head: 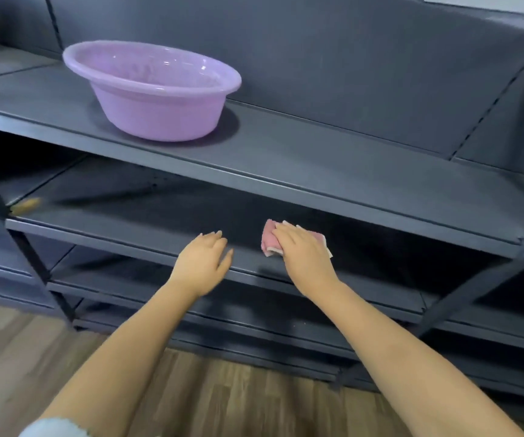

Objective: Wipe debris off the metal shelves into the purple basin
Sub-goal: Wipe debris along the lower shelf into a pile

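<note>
We press the cloth (295, 242) flat under the right hand (305, 252), fingers spread, near the lower shelf's (122, 225) front edge. Left hand (202, 260) open, empty — likely cupping for debris. Basin (152, 89) waits on the upper shelf (317, 159), left end.

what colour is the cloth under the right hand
Pink cloth with a white edge, seen in the head view.

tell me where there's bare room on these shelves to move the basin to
Upper shelf: bare from the purple basin rightward to its end. Lower shelf: bare left of the left hand; crowded where the right hand presses the pink cloth.
</note>
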Action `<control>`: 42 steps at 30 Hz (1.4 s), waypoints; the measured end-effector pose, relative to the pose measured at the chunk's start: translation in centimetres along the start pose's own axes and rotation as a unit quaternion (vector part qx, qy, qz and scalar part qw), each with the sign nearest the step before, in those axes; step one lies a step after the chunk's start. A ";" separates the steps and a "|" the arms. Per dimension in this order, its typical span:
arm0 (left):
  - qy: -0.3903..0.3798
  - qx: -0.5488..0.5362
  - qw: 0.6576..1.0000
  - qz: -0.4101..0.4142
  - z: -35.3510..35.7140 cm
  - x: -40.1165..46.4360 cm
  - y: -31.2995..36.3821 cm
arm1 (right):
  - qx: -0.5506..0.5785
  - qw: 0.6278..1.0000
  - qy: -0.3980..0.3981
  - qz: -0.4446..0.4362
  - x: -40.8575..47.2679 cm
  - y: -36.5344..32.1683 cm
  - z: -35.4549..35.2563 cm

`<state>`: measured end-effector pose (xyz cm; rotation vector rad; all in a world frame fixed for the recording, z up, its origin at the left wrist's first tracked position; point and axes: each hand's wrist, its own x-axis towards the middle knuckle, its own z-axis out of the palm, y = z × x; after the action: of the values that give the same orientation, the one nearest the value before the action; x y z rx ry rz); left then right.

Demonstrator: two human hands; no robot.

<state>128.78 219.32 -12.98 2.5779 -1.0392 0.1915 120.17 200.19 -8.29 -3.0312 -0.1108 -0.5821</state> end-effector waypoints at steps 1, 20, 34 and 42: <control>-0.010 0.000 1.000 0.001 1.3 -0.8 1.2 | 0.009 0.999 -0.032 0.027 -1.7 0.9 0.0; -0.084 0.162 0.973 0.142 16.8 1.7 9.1 | 0.129 0.926 -0.088 0.344 -13.8 14.9 7.4; -0.081 0.122 0.969 0.197 25.4 7.2 11.0 | 0.122 0.854 0.133 0.489 -17.0 26.7 10.9; -0.027 0.131 0.986 0.103 29.4 8.7 12.1 | 0.015 0.935 -0.096 0.341 -15.9 34.8 14.3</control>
<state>126.47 194.67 -34.73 2.7144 -1.3853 0.3311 113.48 165.48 -28.85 -2.7992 0.8735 -0.2135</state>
